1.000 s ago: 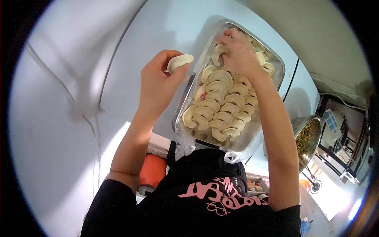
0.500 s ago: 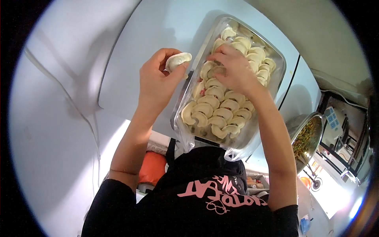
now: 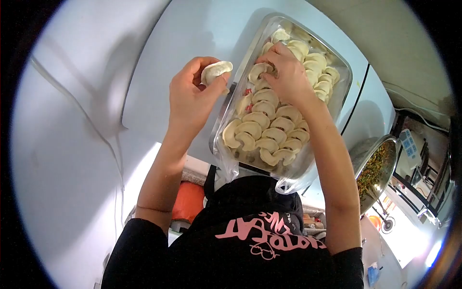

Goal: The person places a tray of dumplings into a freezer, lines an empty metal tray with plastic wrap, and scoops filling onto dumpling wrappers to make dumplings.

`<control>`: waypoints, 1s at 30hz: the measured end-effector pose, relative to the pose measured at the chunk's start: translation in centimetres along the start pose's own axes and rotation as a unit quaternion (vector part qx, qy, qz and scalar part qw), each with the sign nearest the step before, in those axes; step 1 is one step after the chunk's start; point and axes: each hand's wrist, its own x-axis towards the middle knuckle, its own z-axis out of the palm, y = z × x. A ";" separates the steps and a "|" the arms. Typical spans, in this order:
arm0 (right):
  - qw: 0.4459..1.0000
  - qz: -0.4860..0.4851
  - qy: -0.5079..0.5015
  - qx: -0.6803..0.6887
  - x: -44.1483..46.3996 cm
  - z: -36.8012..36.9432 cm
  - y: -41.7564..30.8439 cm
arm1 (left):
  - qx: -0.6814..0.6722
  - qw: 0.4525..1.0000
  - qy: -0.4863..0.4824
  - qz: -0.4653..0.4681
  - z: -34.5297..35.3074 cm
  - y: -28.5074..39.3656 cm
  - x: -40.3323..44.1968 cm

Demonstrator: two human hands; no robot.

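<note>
At the left, over the pale tabletop [image 3: 159,62] and just outside the tray [image 3: 344,86], the left hand [image 3: 192,94] is closed on a folded dumpling [image 3: 216,72], thumb against fingers; too firm a pinch could split its seam, too slack a one could drop it short of the rim. Along the tray's left part, reddish patches [image 3: 248,91] show, their nature unclear; if filling, a wrapper there may be torn, and pressing would worsen the leak. At the near end, loose plastic film [image 3: 230,167] gathers; a tug on it could shift the rows of dumplings [image 3: 263,108], whose overlapping wrappers may stick and tear when parted. Right of centre, the right hand [image 3: 290,77] reaches into the tray, fingers curled about a second dumpling [image 3: 256,73]; whether it is gripped cannot be told. A low sweep of this hand could flatten the neighbours. At the far right, a metal bowl [image 3: 363,149] of chopped mixture [image 3: 375,168] lies near the right forearm; a swinging elbow might knock it.
</note>
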 end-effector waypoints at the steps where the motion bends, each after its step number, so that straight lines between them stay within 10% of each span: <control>1: 1.000 0.011 -0.014 0.013 0.1 -0.1 -0.1 | 0.000 1.000 -0.003 -0.002 0.0 0.0 0.0; 30: 0.999 0.032 0.033 -0.024 -0.7 0.9 -0.4 | -0.019 1.000 -0.003 0.005 0.5 -0.4 -0.5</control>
